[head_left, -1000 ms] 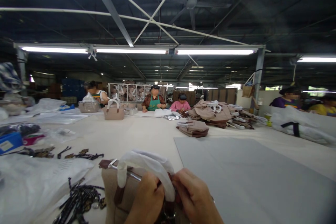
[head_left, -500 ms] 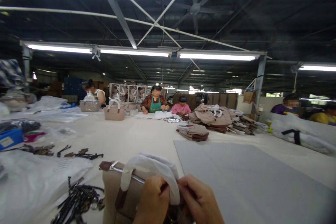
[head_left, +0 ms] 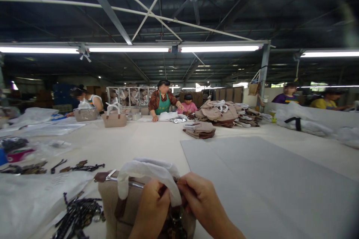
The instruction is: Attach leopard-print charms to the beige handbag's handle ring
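Note:
A beige handbag (head_left: pixel 112 201) with brown trim stands right in front of me, its zip (head_left: pixel 136 184) across the top. White wrapping covers its handle (head_left: pixel 148 170). My left hand (head_left: pixel 154 199) is closed at the near side of the handle, fingers curled inward. From the right, my right hand (head_left: pixel 198 194) pinches close to the handle's lower end. Whatever is between the fingertips is too small and hidden to name. Just below the hands hangs a dark charm with metal rings (head_left: pixel 176 218), partly covered by them.
Dark braided cords (head_left: pixel 80 213) lie left of the bag, beside white plastic sheeting (head_left: pixel 42 198). A grey sheet (head_left: pixel 252 175) covers the table's right side. Farther back are a pile of beige bags (head_left: pixel 221 114) and an upright handbag (head_left: pixel 114 119). Several people sit or stand beyond.
The view has shifted, so the bag and far table appear farther left. Both hands stay at the handle, and more of the dark charm shows below them. The person in the green apron has straightened up.

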The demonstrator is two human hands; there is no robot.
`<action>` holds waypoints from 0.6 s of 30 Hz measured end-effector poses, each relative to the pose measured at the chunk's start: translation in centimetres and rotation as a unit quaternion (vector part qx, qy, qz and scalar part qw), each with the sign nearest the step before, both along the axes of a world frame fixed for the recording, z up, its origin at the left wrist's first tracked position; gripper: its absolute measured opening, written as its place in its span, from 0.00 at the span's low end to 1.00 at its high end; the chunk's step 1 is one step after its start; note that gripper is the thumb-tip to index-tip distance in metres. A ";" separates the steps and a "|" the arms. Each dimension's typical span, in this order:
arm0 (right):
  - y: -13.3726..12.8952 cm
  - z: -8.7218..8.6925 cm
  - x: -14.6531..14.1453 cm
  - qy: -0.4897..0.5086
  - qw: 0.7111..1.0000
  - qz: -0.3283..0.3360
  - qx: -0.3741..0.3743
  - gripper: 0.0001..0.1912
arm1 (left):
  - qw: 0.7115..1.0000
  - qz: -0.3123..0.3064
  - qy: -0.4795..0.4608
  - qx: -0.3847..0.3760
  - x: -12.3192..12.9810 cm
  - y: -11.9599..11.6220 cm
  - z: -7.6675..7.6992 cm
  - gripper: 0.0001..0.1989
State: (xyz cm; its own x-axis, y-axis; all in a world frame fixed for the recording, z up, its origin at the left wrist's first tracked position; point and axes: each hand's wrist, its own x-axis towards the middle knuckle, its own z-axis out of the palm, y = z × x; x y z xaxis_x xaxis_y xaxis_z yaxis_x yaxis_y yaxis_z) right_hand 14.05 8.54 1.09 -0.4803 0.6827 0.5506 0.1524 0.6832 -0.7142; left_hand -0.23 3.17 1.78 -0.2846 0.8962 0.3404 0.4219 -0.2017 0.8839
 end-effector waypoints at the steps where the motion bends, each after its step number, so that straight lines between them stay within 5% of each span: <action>1: -0.1 0.1 0.0 -0.004 1.000 0.006 0.008 0.13 | 1.000 0.004 0.003 0.003 -0.2 0.2 -0.3 0.12; 10: -0.2 0.1 0.0 -0.021 0.992 -0.023 0.125 0.14 | 0.995 0.027 0.040 0.085 -1.3 0.7 -3.0 0.11; 18: 0.0 -0.3 -0.1 -0.002 0.994 -0.001 0.113 0.12 | 0.990 0.074 0.034 0.118 -0.4 0.2 -3.4 0.10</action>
